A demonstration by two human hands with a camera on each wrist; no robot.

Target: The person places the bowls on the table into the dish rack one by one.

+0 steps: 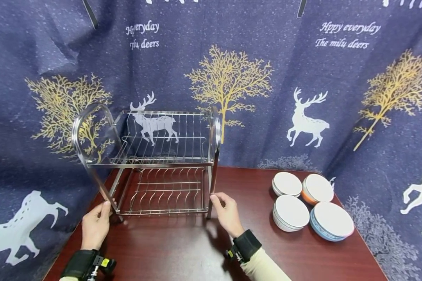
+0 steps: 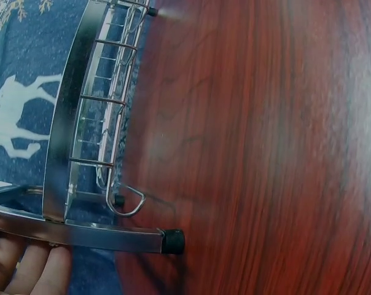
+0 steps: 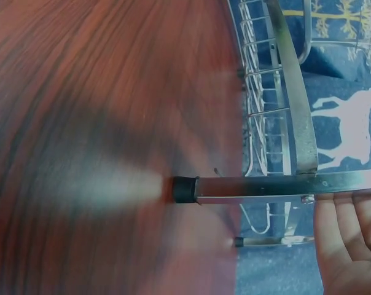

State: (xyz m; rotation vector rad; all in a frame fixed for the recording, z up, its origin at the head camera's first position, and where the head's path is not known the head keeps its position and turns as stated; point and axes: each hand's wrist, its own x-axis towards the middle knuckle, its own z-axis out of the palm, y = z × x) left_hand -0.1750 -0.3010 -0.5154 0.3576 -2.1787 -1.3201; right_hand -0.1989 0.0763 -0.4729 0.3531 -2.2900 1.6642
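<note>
A two-tier metal dish rack stands at the left part of the table, with wire shelves and arched side frames. My left hand pinches its left front leg low down, thumb on the near side. At the right front leg, my right hand holds on between thumb and fingers. In the left wrist view, fingers lie against the leg, which ends in a black foot cap. The right wrist view has the fingers against the other leg, its black cap close over the tabletop.
Several short stacks of bowls stand at the right of the dark red table: white ones, ribbed white ones, an orange-banded stack and a blue-patterned stack. A blue curtain with deer and trees hangs behind.
</note>
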